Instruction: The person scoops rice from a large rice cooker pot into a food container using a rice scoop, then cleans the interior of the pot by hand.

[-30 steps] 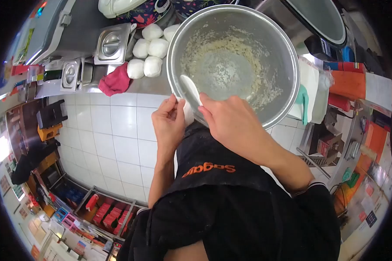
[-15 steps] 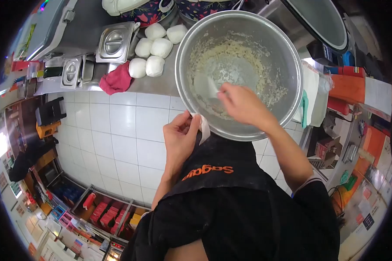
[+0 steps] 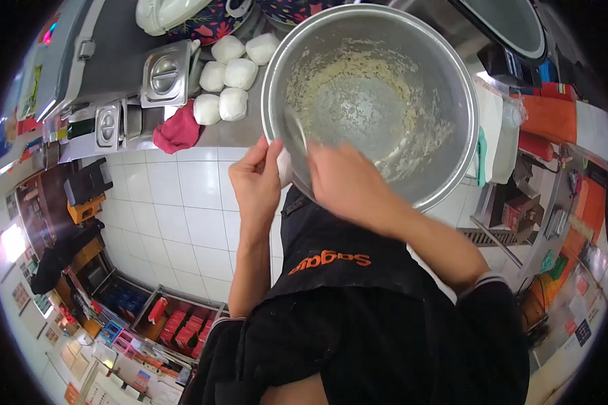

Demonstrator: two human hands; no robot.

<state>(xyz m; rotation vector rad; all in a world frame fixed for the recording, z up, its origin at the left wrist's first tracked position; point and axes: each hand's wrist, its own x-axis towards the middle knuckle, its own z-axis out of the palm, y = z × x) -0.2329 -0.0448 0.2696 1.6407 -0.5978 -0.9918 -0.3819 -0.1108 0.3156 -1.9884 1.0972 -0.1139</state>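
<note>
The left hand [image 3: 255, 179] pinches at the rim of a wide metal bowl [image 3: 446, 81], apparently steadying it, a white cloth-like piece [image 3: 285, 169] beside its fingers. The right hand [image 3: 350, 181] grasps a pale scraper [image 3: 300, 129], its blade slanting inside the bowl beyond the knuckles, seemingly angled to follow the wall.

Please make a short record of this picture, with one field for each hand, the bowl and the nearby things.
left hand: at the rim of the metal bowl, pinching a white cloth or paper
right hand: slightly blurred, holding a pale scraper inside the bowl
metal bowl: large, pale residue stuck to its inner wall
beside bowl: six white rounded pieces
near these pieces: red cloth, lidded metal container
</note>
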